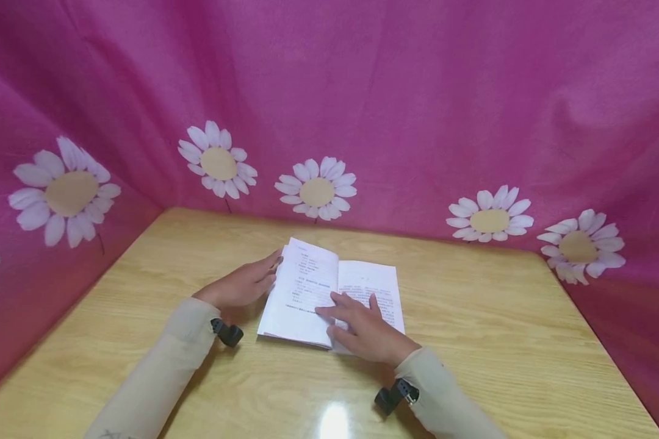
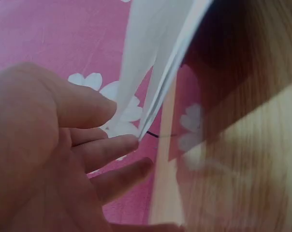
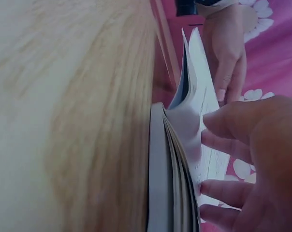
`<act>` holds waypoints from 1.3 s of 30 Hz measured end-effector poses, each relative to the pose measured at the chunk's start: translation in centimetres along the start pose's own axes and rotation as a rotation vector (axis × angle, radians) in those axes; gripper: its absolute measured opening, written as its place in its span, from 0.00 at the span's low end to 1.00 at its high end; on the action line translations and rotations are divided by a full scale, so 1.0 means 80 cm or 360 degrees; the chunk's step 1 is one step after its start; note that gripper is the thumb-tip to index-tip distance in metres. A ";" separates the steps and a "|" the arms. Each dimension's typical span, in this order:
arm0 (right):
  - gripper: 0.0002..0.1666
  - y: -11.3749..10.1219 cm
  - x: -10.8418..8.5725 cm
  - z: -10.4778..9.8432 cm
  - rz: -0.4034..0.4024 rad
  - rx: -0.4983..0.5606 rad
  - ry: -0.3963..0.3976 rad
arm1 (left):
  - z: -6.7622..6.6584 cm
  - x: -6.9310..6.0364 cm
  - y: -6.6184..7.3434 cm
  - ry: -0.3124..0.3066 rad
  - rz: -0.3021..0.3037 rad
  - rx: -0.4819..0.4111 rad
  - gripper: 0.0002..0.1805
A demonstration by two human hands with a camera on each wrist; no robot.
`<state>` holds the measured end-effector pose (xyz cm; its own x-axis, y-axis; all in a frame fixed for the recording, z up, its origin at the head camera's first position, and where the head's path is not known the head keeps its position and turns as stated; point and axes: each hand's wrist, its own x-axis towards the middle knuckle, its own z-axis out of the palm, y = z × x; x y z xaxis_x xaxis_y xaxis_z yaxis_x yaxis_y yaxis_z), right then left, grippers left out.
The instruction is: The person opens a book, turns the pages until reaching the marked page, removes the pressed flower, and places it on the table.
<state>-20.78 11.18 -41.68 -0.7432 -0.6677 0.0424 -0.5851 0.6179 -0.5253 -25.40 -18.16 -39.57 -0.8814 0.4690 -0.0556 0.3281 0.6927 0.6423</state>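
Observation:
An open book (image 1: 313, 292) with printed white pages lies on the table. Its left-hand pages rise off the tabletop at the outer side, and in the left wrist view the raised pages (image 2: 160, 63) are seen edge-on. My left hand (image 1: 241, 283) is at the book's left edge, its fairly straight fingers touching the page edges; the thumb lies close to the pages. My right hand (image 1: 365, 329) rests with spread fingers across the middle fold and the right-hand page. From the right wrist, its fingertips (image 3: 213, 121) touch the page surface, above the thickness of the book.
The light wood table (image 1: 500, 317) reaches around the book, with a bright reflection near its front. Pink cloth (image 1: 395, 110) with large white flowers borders the table at the back and both sides. A small black camera (image 1: 227, 332) is strapped on the left wrist.

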 end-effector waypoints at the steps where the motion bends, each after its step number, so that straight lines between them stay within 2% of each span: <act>1: 0.25 -0.001 -0.001 0.000 0.0010 -0.0021 -0.0002 | -0.001 0.000 0.001 0.0019 0.0023 0.0001 0.35; 6: 0.28 -0.006 -0.004 0.001 0.0062 -0.0067 -0.0030 | -0.004 -0.001 0.008 0.0036 0.0042 -0.0005 0.35; 9: 0.29 -0.006 -0.005 0.002 0.0094 -0.0092 -0.0041 | -0.004 -0.002 0.012 0.0017 0.0036 0.0022 0.37; 12: 0.29 -0.006 -0.005 0.003 0.0101 -0.0100 -0.0041 | -0.002 -0.001 0.017 -0.0014 0.0076 0.0068 0.39; 18: 0.29 -0.006 -0.008 0.004 0.0108 -0.0134 -0.0040 | 0.006 0.001 0.027 -0.0086 -0.0018 0.0153 0.45; 26: 0.29 -0.005 -0.008 0.006 0.0120 -0.0212 -0.0045 | 0.023 0.000 0.039 -0.0209 -0.0124 0.0356 0.50; 29: 0.29 -0.005 -0.005 0.005 0.0121 -0.0234 -0.0044 | 0.028 0.002 0.043 -0.0220 -0.0158 0.0387 0.51; 32: 0.29 -0.004 -0.003 0.003 0.0117 -0.0222 -0.0049 | 0.031 0.002 0.044 -0.0227 -0.0165 0.0433 0.51; 39: 0.29 -0.004 -0.003 0.005 0.0123 -0.0205 -0.0082 | 0.039 0.000 0.041 -0.0259 -0.0133 0.0443 0.53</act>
<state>-20.24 10.98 -41.87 -0.7719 -0.6346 -0.0392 -0.5661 0.7140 -0.4120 -23.28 -14.20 -39.82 -0.8507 0.4701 -0.2352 0.3570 0.8451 0.3979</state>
